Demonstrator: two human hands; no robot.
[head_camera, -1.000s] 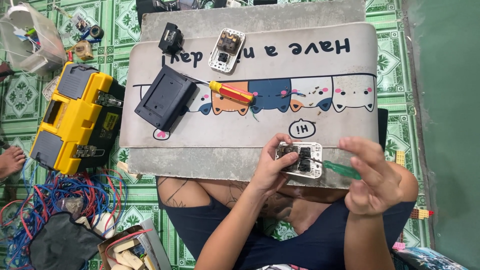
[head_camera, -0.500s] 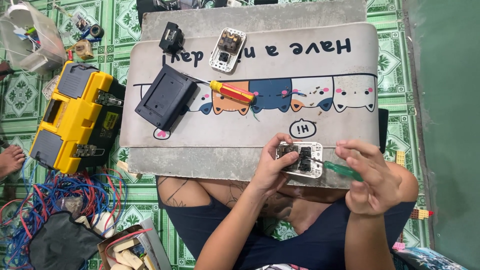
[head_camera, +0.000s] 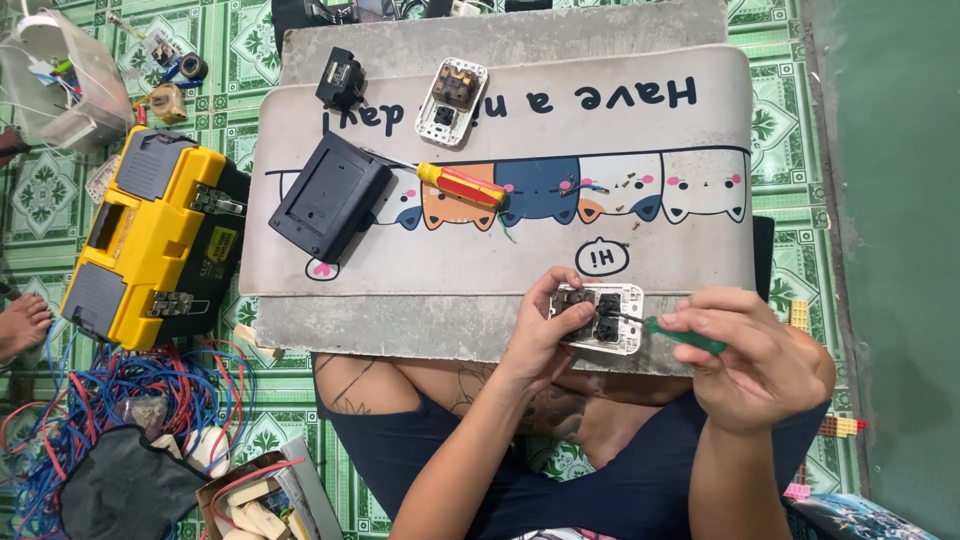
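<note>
Now my left hand (head_camera: 545, 335) pinches the white switch plate (head_camera: 600, 317) from its left side, fingers curled around the edge, and holds it at the near edge of the work surface, just above my knees. My right hand (head_camera: 762, 362) is closed around the green screwdriver (head_camera: 688, 336), and its thin shaft reaches left into the middle of the plate. Below both hands are my crossed legs in dark blue shorts.

Under the plate is a grey board (head_camera: 420, 330), and on it lies a white desk mat (head_camera: 520, 180) with a row of cartoon cats. Just beyond my grip, on the mat, there are some small screws (head_camera: 620, 190) spread near the cats. Further left of my grip lies a screwdriver with a red and yellow handle (head_camera: 462, 185), and beside it a dark plastic box cover (head_camera: 330, 197). At the far side of the mat are a second white switch plate (head_camera: 452, 100) and a small black part (head_camera: 340, 78).

Well to the left of the board, on the green patterned tile floor (head_camera: 790, 90), stands a yellow and black toolbox (head_camera: 145, 235). Nearer to me on that side is a heap of blue and red wires (head_camera: 110, 400). A clear plastic container (head_camera: 60, 80) sits at the far left corner.
</note>
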